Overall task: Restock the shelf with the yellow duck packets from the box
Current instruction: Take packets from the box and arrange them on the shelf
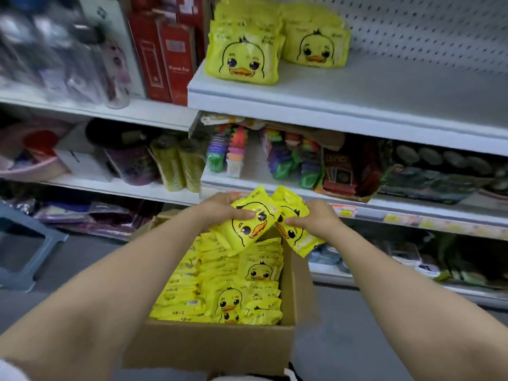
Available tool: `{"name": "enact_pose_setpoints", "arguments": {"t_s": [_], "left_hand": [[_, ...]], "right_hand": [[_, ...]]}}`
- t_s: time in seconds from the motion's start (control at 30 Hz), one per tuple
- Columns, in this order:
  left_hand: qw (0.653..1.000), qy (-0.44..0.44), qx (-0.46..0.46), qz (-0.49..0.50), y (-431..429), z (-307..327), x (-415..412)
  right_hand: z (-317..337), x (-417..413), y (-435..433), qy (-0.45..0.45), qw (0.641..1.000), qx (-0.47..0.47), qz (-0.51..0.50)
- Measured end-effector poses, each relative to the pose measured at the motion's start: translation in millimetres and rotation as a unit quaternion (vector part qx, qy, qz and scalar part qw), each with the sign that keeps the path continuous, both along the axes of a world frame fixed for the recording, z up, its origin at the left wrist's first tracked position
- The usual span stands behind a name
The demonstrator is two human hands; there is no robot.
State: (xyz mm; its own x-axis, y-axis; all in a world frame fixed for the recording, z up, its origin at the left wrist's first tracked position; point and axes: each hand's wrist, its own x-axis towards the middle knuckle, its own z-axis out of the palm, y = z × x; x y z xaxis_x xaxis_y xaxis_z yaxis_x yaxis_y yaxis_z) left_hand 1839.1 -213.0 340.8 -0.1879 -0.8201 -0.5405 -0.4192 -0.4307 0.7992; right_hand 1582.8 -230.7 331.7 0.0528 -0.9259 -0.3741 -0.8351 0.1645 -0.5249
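Note:
A cardboard box (217,345) on the floor holds several yellow duck packets (233,295). Above its far end, my left hand (220,209) grips one yellow duck packet (247,228), thumb across its front. My right hand (316,218) grips a second yellow duck packet (295,235) just to the right, and the two packets overlap. On the white upper shelf (357,103) stand two stacks of duck packets, one at the front left (243,60) and one behind it to the right (316,46).
The shelf board right of the stacks is bare, backed by white pegboard (426,28). Red boxes (167,56) stand left of the stacks. The shelf below holds colourful toys (288,158). A grey step stool (24,243) stands on the floor at left.

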Motion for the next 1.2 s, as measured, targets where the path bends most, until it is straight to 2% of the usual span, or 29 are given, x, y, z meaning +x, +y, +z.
{"name": "enact_pose_setpoints", "arguments": {"t_s": [0.17,0.4,0.57,0.73,0.87,1.0,1.07,1.2], "left_hand": [[0.998,0.024,-0.037,-0.038,-22.8,60.1,-7.4],[0.988,-0.017,-0.145,-0.042,-57.2,139.7,-29.8],[0.984,0.012,-0.171,-0.053,-90.4,175.1,-43.4],[0.988,0.006,-0.145,-0.053,-125.5,197.5,-54.8],[0.995,0.042,-0.065,-0.067,-146.3,219.7,-67.0],[0.993,0.065,-0.035,-0.09,-169.3,236.7,-76.0],[0.994,0.046,-0.029,-0.098,-182.2,247.9,-82.6],[0.98,-0.091,-0.149,-0.098,-227.3,270.7,-92.0]], "right_hand": [[65.5,-27.7,-8.8,0.01,0.997,-0.08,-0.023],[140.7,-57.3,-32.3,-0.076,0.981,-0.154,-0.09],[181.3,-69.8,-56.0,-0.115,0.967,-0.195,-0.112],[206.2,-87.6,-86.0,-0.117,0.961,-0.217,-0.122],[221.8,-102.9,-110.6,-0.11,0.96,-0.219,-0.135],[233.1,-117.2,-139.1,-0.085,0.956,-0.227,-0.164],[233.7,-125.0,-154.8,-0.086,0.956,-0.23,-0.163],[242.7,-134.4,-179.8,-0.069,0.961,-0.241,-0.118]]}}
